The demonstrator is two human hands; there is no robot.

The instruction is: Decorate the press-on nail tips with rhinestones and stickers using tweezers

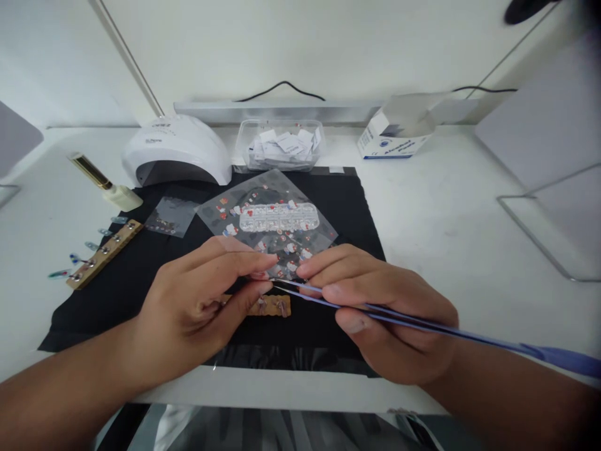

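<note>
White desk [422, 213] against a pale wall [328, 44], with a black cloth [150, 269] spread over its middle. Clock bearings are taken from the fingertips.

Grip: the right hand [394, 294] pinches a pair of blue tweezers [469, 336] between thumb and fingers, handle trailing toward 4 o'clock, points meeting the left hand's fingertips. A narrow gap separates the blades; whether the points bite on anything cannot be told. The left hand [185, 307] has thumb and forefinger brought close together; what lies between them is too small to identify.

Hazards, as judged: a slip of the points could prick a fingertip. Anything tiny dropped could be lost on the patterned plastic sheet [280, 180] at 12 o'clock. A forward knuckle could jog the bead case [280, 217] on that sheet and scatter its contents. The near wooden strip [270, 307], at 6 o'clock and partly covered by the left hand, could be knocked by a dropping thumb.

Clearances: room is tight from 9 to 11 o'clock, with the far wooden strip [106, 255], bottle [124, 197] and white lamp [181, 147]. Bare desk lies at 2 to 3 o'clock, short of the wire stand [535, 240]. The desk's front edge runs near, at 6 o'clock, below both wrists.
</note>
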